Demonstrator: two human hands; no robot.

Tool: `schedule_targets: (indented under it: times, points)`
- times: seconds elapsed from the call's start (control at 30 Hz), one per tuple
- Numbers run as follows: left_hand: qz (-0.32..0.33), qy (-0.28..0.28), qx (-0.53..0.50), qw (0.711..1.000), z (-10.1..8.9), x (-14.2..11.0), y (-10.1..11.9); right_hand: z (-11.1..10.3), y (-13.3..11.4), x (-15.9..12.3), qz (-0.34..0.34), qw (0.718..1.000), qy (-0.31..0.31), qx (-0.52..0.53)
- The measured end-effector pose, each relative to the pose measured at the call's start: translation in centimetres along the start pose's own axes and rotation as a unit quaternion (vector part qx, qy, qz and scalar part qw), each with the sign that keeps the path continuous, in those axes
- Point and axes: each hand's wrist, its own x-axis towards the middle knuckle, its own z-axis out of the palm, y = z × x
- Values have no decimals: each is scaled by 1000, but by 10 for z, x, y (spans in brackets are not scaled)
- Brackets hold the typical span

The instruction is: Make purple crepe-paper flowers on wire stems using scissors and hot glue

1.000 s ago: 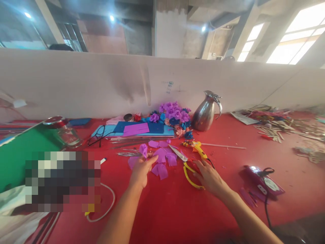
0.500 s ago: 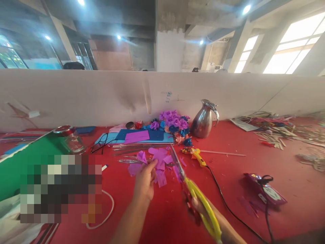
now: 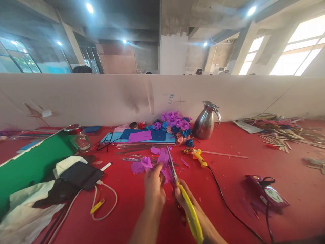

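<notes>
My left hand (image 3: 153,188) is closed on a small purple paper piece (image 3: 162,159), held up over the red table (image 3: 228,176). My right hand (image 3: 183,200) grips yellow-handled scissors (image 3: 189,210), whose metal blades (image 3: 171,166) point away from me and reach the purple paper. More purple paper petals (image 3: 138,166) lie on the table just beyond my hands.
A yellow glue gun (image 3: 196,155) with a black cord lies to the right of the petals. Further back stand a steel jug (image 3: 205,120), paper flowers (image 3: 175,122) and blue and purple sheets (image 3: 142,136). A phone (image 3: 81,174), glass jar (image 3: 81,140) and green board (image 3: 30,162) are left; a power strip (image 3: 269,195) right.
My right hand picked the scissors off the table and brought them up to the purple paper in my left hand. Both hands drew together and nearer to me.
</notes>
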Motion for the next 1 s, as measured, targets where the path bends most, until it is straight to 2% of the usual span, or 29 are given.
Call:
schedule_targets:
  times: [0.17,0.37,0.5,0.57,0.63,0.67,0.73,0.8,0.83,0.9,1.0]
  points:
    - [9,-2,5,1000,0,3,-5,9,-3,3,47,998,33,22]
    - [4,0,20,1000,-1,6,-6,9,-4,3,60,995,76,12]
    - [11,-10,51,999,-7,18,-4,-3,-3,11,47,996,73,-36]
    - [44,-8,76,996,-14,31,0,-16,-5,22,18,991,66,-115]
    - [78,-11,111,991,-23,47,6,-33,-10,36,-36,961,78,-263]
    - [83,-32,146,985,-29,54,9,-41,-12,42,-61,928,106,-351]
    - [78,-70,214,971,-38,66,16,-59,-16,53,-60,840,145,-520]
    - [53,-94,278,955,-45,74,22,-73,-18,60,-36,764,156,-625]
    - [40,-110,300,947,-47,76,24,-78,-19,61,-27,741,156,-652]
    - [22,-153,325,933,-49,76,27,-85,-19,60,-31,720,155,-676]
    - [20,-233,350,907,-50,73,29,-82,-21,55,-97,711,175,-674]
